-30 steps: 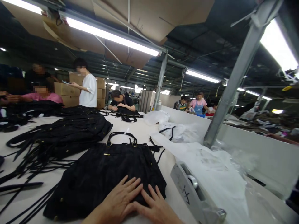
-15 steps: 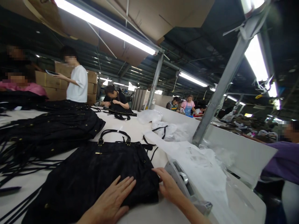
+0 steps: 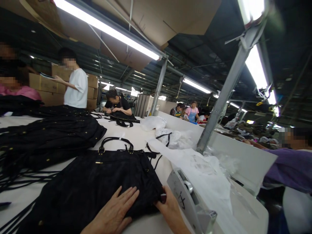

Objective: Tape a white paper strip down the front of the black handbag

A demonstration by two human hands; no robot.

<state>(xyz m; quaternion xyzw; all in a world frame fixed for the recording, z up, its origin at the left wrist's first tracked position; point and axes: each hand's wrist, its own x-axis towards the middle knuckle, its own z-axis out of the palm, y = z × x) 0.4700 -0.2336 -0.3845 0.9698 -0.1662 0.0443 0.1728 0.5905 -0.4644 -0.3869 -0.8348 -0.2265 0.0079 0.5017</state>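
A black handbag (image 3: 97, 182) lies flat on the white table, its two handles (image 3: 116, 143) pointing away from me. My left hand (image 3: 115, 208) rests flat on the bag's front, fingers stretched out, palm down. At the bag's right edge, my right hand (image 3: 169, 208) grips the fabric between thumb and fingers. A small dark reddish bit with a pale edge shows there; what it is I cannot tell. Just right of that hand stands a grey metal tape dispenser-like device (image 3: 185, 198) with a dark mark on its side.
A heap of black bags (image 3: 51, 139) with loose straps covers the table's left side. Clear plastic and white sheeting (image 3: 197, 165) lie along the right, by a low white partition (image 3: 241, 156) and a metal post (image 3: 214, 107). Several people work around; one in purple (image 3: 287, 169) stands right.
My right hand has closed on the bag's right edge, where its fingers were stretched out before. My left hand stays flat on the bag. The view has shifted slightly to the right.
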